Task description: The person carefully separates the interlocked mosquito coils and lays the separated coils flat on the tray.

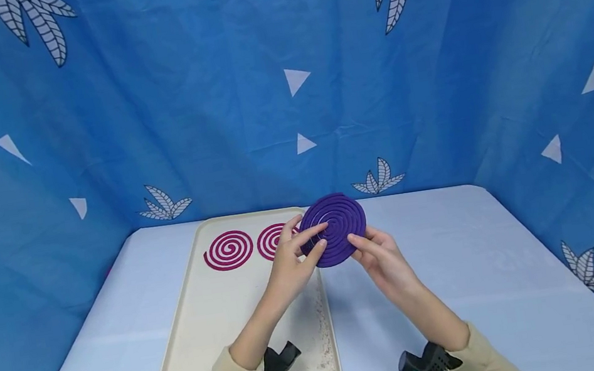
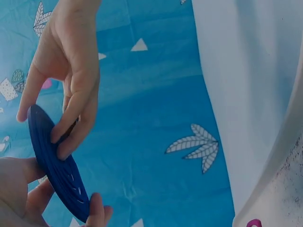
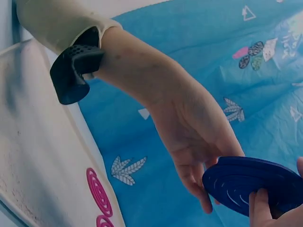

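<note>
A tightly wound purple mosquito coil (image 1: 340, 217) is held up in front of me between both hands, above the right edge of the tray. My left hand (image 1: 288, 263) pinches its left side, with thumb and a finger on the near face. On the lower right edge, my right hand (image 1: 384, 262) holds it with the thumb in front and fingers behind. In the left wrist view the purple coil (image 2: 59, 165) appears nearly edge-on, fingers on both faces. The right wrist view shows thin gaps between the rings of the coil (image 3: 232, 182).
Two loosely wound magenta coils, the left one (image 1: 228, 250) and the right one (image 1: 266, 243), lie at the far end of a cream tray (image 1: 227, 341). My left hand partly covers the right one. A white table (image 1: 488, 285) and blue patterned cloth (image 1: 238, 92) surround them.
</note>
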`<action>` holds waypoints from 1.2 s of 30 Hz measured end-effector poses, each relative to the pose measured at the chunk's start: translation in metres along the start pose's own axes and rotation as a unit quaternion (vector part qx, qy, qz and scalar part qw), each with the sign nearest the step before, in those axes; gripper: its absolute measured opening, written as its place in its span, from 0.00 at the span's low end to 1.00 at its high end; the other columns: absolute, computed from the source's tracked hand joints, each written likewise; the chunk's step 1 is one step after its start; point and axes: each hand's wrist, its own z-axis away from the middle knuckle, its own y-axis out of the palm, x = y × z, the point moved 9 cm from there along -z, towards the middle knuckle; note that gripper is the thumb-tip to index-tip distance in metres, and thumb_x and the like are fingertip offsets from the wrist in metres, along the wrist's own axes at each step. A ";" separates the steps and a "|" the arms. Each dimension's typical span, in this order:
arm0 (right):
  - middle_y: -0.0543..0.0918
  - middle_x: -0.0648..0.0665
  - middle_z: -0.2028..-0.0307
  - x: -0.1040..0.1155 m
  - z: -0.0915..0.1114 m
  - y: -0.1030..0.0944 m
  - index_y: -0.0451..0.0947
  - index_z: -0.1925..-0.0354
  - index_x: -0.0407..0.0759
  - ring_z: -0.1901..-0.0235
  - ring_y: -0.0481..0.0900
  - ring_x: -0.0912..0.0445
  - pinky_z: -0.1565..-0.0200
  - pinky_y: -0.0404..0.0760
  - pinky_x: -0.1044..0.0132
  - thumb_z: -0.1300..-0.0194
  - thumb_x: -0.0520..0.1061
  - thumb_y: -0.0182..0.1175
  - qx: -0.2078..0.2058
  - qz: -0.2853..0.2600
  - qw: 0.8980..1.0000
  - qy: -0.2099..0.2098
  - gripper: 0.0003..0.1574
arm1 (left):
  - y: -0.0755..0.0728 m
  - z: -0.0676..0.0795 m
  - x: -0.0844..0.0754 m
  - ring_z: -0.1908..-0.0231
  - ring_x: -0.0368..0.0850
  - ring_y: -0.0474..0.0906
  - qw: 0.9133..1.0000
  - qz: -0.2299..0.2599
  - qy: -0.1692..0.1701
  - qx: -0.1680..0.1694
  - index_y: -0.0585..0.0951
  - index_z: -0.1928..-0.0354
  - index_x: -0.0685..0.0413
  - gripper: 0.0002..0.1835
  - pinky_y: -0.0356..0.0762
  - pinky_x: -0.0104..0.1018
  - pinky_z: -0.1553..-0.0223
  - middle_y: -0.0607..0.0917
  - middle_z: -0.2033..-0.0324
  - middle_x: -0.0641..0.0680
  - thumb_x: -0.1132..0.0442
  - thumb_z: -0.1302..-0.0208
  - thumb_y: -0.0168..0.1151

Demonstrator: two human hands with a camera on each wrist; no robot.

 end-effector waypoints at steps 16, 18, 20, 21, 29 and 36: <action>0.59 0.43 0.29 -0.001 -0.002 0.017 0.59 0.33 0.28 0.28 0.50 0.50 0.29 0.55 0.46 0.28 0.55 0.50 0.106 0.134 0.983 -0.070 0.39 | -0.002 0.004 -0.006 0.32 0.60 0.61 0.999 0.008 -0.041 -0.014 0.80 0.44 0.49 0.21 0.71 0.57 0.39 0.61 0.30 0.59 0.51 0.37 0.62; 0.54 0.39 0.27 -0.003 -0.003 0.018 0.57 0.32 0.28 0.26 0.46 0.46 0.28 0.49 0.42 0.26 0.54 0.46 0.108 0.157 0.979 -0.068 0.38 | -0.003 0.004 -0.006 0.31 0.61 0.60 0.999 -0.008 -0.046 -0.015 0.80 0.44 0.49 0.23 0.69 0.59 0.38 0.61 0.30 0.60 0.49 0.38 0.63; 0.54 0.37 0.27 -0.005 -0.004 0.018 0.55 0.31 0.30 0.26 0.49 0.47 0.27 0.49 0.43 0.25 0.54 0.44 0.104 0.158 0.980 -0.058 0.37 | -0.002 0.004 -0.005 0.31 0.61 0.60 0.998 -0.012 -0.053 -0.007 0.79 0.43 0.50 0.24 0.70 0.59 0.39 0.60 0.30 0.60 0.48 0.40 0.64; 0.56 0.37 0.28 -0.006 -0.005 0.017 0.54 0.30 0.31 0.27 0.54 0.49 0.27 0.51 0.44 0.25 0.54 0.43 0.098 0.152 0.982 -0.050 0.37 | -0.001 0.004 -0.004 0.32 0.61 0.61 0.998 -0.010 -0.057 -0.003 0.79 0.43 0.50 0.25 0.71 0.58 0.40 0.60 0.30 0.61 0.48 0.40 0.65; 0.72 0.51 0.42 -0.011 -0.005 0.013 0.56 0.36 0.40 0.44 0.74 0.63 0.39 0.72 0.65 0.31 0.57 0.54 0.084 0.040 0.995 -0.028 0.36 | 0.013 0.006 0.001 0.34 0.63 0.62 0.994 0.077 -0.072 0.025 0.79 0.43 0.53 0.25 0.80 0.47 0.47 0.61 0.31 0.65 0.51 0.41 0.65; 0.63 0.44 0.34 -0.014 -0.007 0.008 0.49 0.32 0.53 0.40 0.69 0.60 0.40 0.69 0.61 0.44 0.69 0.61 0.066 0.033 0.997 -0.014 0.52 | 0.006 0.006 0.001 0.35 0.57 0.65 0.993 0.081 -0.083 -0.002 0.81 0.46 0.46 0.21 0.77 0.52 0.44 0.69 0.35 0.58 0.52 0.42 0.67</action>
